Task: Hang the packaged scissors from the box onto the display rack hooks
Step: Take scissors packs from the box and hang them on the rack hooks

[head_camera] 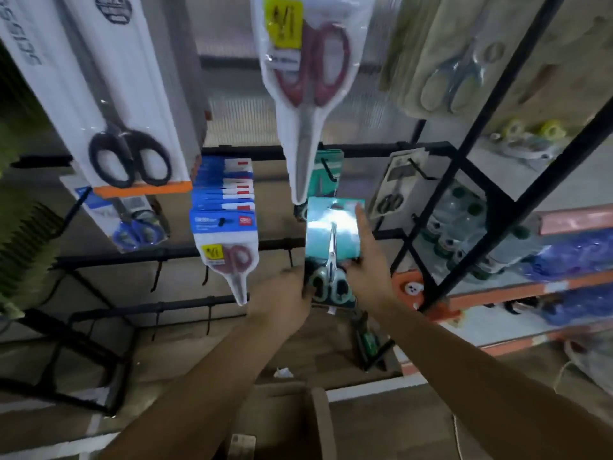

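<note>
Both hands hold one teal pack of scissors (331,240) up against the black display rack (232,247), near the middle of its second crossbar. The left hand (285,293) grips the pack's lower left edge, fingers curled round it beside the green-grey handles. The right hand (366,277) pinches the lower right edge with its thumb, while one finger lies straight up along the pack's right edge, its tip close to the top right corner. The pack stands upright, blades pointing up, glare washing out its upper half (whether its hanging hole is already over a hook cannot be told).

Just behind its top edge hangs a second teal pack (326,174) on the upper crossbar. To the left of the held pack, a row of blue-and-white packs (225,207) hangs from one hook; about six cards can be counted, the front one showing red-handled scissors. Above, one large pack of red-handled scissors (306,88) hangs close to the camera, and one white pack of black-handled scissors (129,127) at the upper left, with a blue-handled pair (137,230) below it. To the right hangs one grey-carded pack (394,187).

One cardboard box (292,423) sits open at the bottom edge, between the forearms.
</note>
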